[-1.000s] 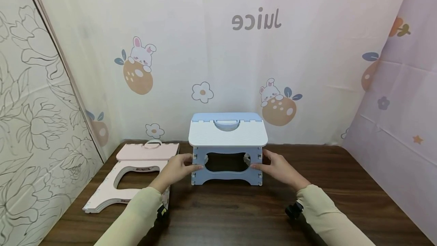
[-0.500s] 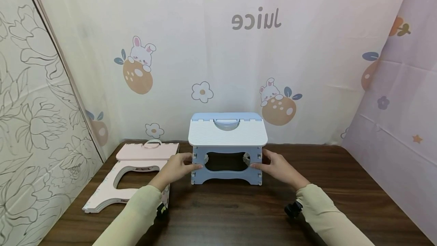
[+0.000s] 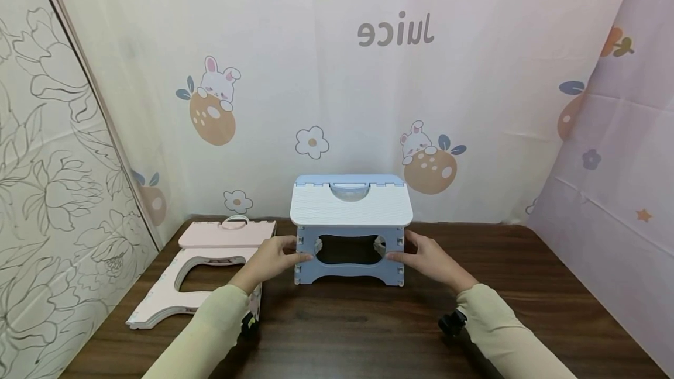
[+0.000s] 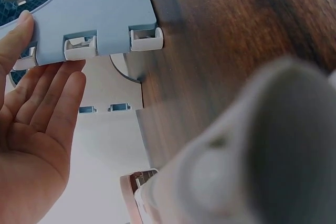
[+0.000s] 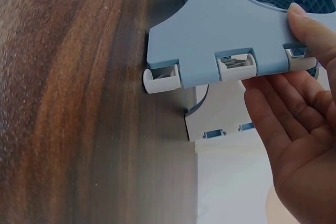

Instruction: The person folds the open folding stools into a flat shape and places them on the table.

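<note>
A blue and white folding step stool (image 3: 351,210) stands unfolded and upright at the back of the table, its white seat panel and blue carry handle on top. My left hand (image 3: 271,261) holds its left side, the thumb on the blue front panel and the fingers along the hinged side edge. On the opposite side my right hand (image 3: 430,261) grips in the same manner, its thumb near the oval opening. Both wrist views show the blue panel (image 4: 113,11) with white hinge pieces (image 5: 163,81) along its edge. Part of the fingers is hidden behind the stool.
To the left lies a pink folding stool (image 3: 226,235), folded flat, partly behind the left forearm. The dark wooden table (image 3: 337,332) reaches back to a printed curtain (image 3: 337,86). More curtain hangs at both sides.
</note>
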